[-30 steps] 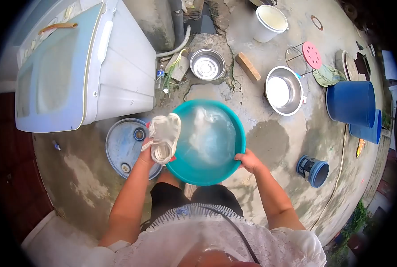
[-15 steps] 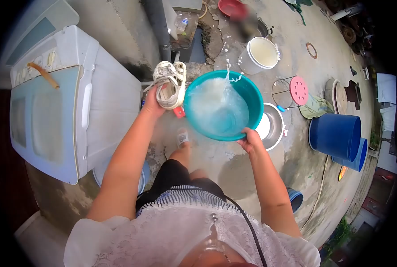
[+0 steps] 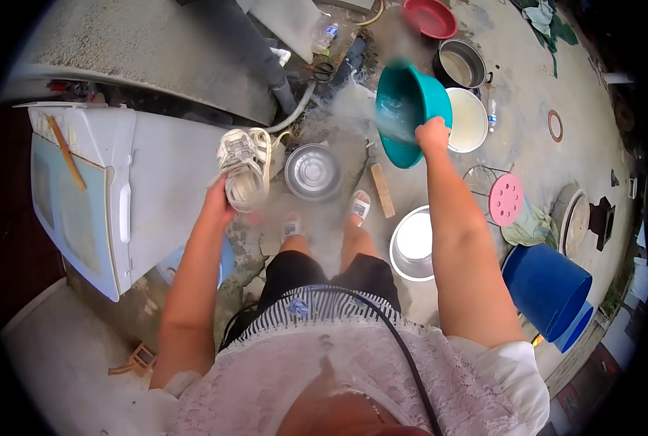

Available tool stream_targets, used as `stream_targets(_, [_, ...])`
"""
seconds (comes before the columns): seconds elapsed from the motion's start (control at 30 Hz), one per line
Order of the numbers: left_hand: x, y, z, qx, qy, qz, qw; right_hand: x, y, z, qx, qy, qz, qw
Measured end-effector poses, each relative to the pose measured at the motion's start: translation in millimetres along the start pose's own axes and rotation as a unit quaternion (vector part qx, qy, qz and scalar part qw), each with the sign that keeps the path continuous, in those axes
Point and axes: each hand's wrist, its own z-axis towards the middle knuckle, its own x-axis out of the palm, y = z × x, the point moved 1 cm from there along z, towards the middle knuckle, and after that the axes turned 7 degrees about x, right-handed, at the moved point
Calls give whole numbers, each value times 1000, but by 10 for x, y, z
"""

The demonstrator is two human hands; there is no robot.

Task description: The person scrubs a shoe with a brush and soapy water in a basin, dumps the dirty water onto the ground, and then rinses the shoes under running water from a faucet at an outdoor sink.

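Observation:
My left hand (image 3: 222,200) is closed round a pair of white shoes (image 3: 245,168), held beside the washing machine. My right hand (image 3: 433,136) grips the near right rim of a teal basin (image 3: 411,120). The basin is tipped on its side toward the left, and whitish water (image 3: 356,102) pours from it onto the ground by the grey pipe. A metal bowl (image 3: 313,172) sits on the ground between the shoes and the basin.
The washing machine (image 3: 171,160) stands at left. Near the basin are a white bucket (image 3: 467,120), a dark pot (image 3: 460,64) and a red basin (image 3: 431,18). A wood block (image 3: 383,190), steel basin (image 3: 413,247), pink stool (image 3: 505,199) and blue barrel (image 3: 547,291) lie nearer or rightward.
The teal basin has moved forward and right and tipped over, its water now spilling out to the left. My left hand has shifted slightly left with the shoes. Both feet now show.

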Motion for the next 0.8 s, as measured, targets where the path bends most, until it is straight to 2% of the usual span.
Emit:
stream_targets(0.07, [337,-32,-170,29,-8,-5,1000,-451,201,221,-34,-32,-25,999])
stream_targets(0.13, [519,-73,-228,49,-11,4,999,-833,278,442,-119,-54,-37,991])
stream_targets(0.27, [785,-159,-215,20,-7,-6,1000,-1465,247,878,-228,-129,-66,963])
stream_targets(0.33, [981,-230,-185,18,-7,16,1000,-1617,140,1234,-259,-235,-101,931])
stream_targets(0.37, [1078,-277,-175,17,-5,26,999,-1688,93,1398,-237,-263,-92,931])
stream_targets(0.47, [1555,-413,-154,68,10,63,996,-1929,-56,1752,-116,-248,60,960])
stream_targets(0.53, [1799,-512,-68,77,48,67,994,-2091,-229,1990,-31,-140,165,976])
stream_targets(0.57, [1904,-541,-18,80,66,70,992,-2099,-340,2046,-6,-120,248,961])
stream_targets(0.6, [2018,-587,54,84,78,90,989,-2176,-373,2055,65,10,421,905])
stream_targets(0.63, [2136,-639,161,88,90,109,986,-2160,-456,2176,80,79,500,858])
stream_targets(0.7, [2402,-755,388,87,107,124,983,-2244,-573,2302,147,135,569,798])
stream_targets(0.8, [2851,-933,884,102,151,122,976,-2195,-746,2628,211,170,605,749])
